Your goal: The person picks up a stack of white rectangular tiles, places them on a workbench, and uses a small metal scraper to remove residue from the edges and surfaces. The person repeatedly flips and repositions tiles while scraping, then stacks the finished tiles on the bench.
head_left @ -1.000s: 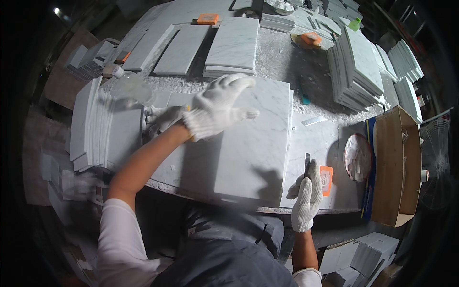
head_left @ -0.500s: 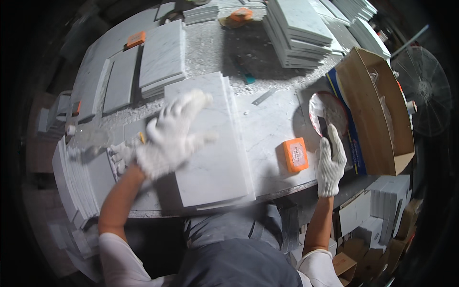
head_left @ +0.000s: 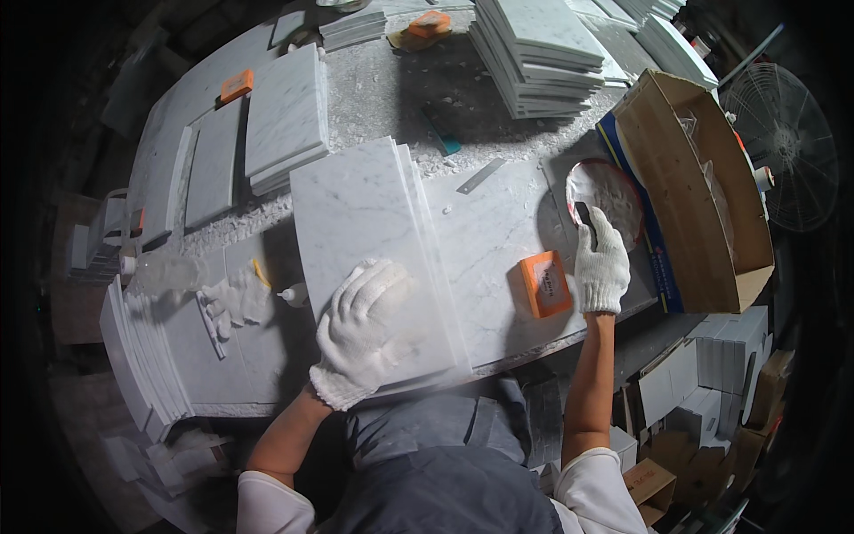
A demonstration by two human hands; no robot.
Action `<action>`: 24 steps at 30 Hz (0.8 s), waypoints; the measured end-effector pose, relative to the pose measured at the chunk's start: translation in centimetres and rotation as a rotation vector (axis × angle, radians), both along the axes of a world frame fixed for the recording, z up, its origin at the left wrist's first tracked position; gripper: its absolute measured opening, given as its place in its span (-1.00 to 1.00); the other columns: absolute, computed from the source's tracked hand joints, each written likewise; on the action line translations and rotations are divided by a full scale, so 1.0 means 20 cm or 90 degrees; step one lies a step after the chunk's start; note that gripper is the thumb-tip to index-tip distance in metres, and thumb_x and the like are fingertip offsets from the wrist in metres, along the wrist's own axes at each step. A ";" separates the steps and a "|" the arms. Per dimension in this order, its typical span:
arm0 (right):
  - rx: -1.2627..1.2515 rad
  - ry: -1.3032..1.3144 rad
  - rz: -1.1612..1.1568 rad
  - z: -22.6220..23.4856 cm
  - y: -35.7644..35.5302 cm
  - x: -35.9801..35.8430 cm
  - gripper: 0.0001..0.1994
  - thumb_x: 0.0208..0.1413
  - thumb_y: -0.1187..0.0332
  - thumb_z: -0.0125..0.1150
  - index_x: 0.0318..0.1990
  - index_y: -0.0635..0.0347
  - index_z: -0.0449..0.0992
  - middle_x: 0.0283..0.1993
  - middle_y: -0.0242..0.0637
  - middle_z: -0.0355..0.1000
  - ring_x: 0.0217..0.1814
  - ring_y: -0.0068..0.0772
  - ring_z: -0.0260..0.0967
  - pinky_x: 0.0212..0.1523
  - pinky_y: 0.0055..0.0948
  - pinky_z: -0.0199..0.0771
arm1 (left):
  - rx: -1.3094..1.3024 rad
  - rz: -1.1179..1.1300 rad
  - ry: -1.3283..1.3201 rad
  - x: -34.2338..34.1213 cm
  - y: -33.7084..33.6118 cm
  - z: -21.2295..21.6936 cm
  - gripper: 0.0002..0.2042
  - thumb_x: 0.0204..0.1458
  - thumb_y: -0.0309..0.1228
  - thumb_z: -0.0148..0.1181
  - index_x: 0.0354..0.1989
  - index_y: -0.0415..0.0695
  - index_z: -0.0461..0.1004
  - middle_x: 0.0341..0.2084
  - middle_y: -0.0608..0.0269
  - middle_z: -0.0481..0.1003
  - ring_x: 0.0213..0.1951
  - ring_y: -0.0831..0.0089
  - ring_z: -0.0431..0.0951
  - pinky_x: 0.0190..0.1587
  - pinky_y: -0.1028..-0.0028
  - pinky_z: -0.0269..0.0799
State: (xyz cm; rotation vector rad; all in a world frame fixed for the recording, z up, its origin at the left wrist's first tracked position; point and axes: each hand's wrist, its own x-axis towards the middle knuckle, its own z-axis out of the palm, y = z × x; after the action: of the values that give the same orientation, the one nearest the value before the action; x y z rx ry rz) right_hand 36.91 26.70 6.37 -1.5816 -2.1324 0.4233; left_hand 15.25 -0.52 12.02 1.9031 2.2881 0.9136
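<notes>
— Gloves on both hands, white knit ones. What did the left hand (head_left: pixel 363 329) have?

— It lay palm down, fingers spread flat, on the near end of a white marble slab (head_left: pixel 374 240). That slab sat on top of a small stack of like slabs on the workbench (head_left: pixel 391 98), running away from the person, its near edge just over the bench's front edge. The hand pressed on it rather than closed around it.

— And the right hand (head_left: pixel 601 267)?

— It was closed around a dark, narrow tool (head_left: pixel 583 216), with the tip over a round shallow dish (head_left: pixel 614 182) of pale material. What kind of tool it was, I could not tell.

— Anything between the hands?

— An orange block (head_left: pixel 545 283) lay on the marble just left of the right hand, close to it but apart. Further back lay a thin metal strip (head_left: pixel 481 176).

— Around them?

— An open cardboard box (head_left: pixel 703 205) stood to the right of the dish, a wire fan (head_left: pixel 783 147) beyond it. More marble tiles (head_left: pixel 538 49) were stacked at the far side, and a spare glove (head_left: pixel 236 298) lay to the left of the slab.
</notes>
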 end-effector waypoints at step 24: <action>-0.273 0.466 0.025 0.00 0.00 -0.09 -0.61 0.34 0.39 0.18 0.28 0.27 0.49 -0.15 -0.47 0.51 -0.39 -0.72 0.23 -0.40 -0.66 0.22 | 0.040 0.157 -0.059 0.05 -0.03 -0.14 -0.37 -0.11 -0.03 0.47 0.14 -0.06 0.53 0.21 0.12 0.44 0.30 0.10 0.38 0.36 0.20 0.22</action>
State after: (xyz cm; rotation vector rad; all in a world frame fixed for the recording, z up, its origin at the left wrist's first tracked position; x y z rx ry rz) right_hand 35.13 26.69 6.37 -1.2898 -1.5583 1.3131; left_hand 16.19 -1.21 9.15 1.5851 2.5040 1.0855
